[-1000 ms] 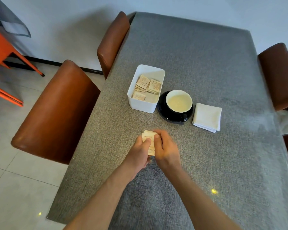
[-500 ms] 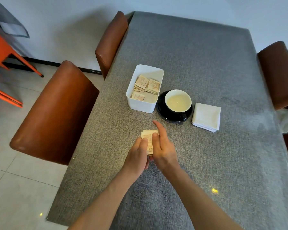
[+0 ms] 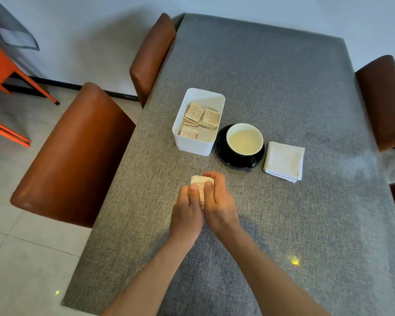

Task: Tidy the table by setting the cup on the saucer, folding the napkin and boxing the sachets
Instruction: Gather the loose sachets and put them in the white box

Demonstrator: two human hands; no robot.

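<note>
Grey woven tablecloth (image 3: 283,87); left hand (image 3: 187,210) & right hand (image 3: 217,201) pinch stack of beige paper sachets (image 3: 200,181). Square edges first; carry w/ firm grip to white plastic box (image 3: 192,144).

I find no legible text. The sachets (image 3: 200,184) between my fingers (image 3: 193,190) carry printed lines, as do those in the box (image 3: 193,142) beyond, all too small to read.

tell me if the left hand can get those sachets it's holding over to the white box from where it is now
Probably yes: the white box sits open-topped just ahead of the left hand, with only bare table between. The right hand also grips the sachets.
</note>
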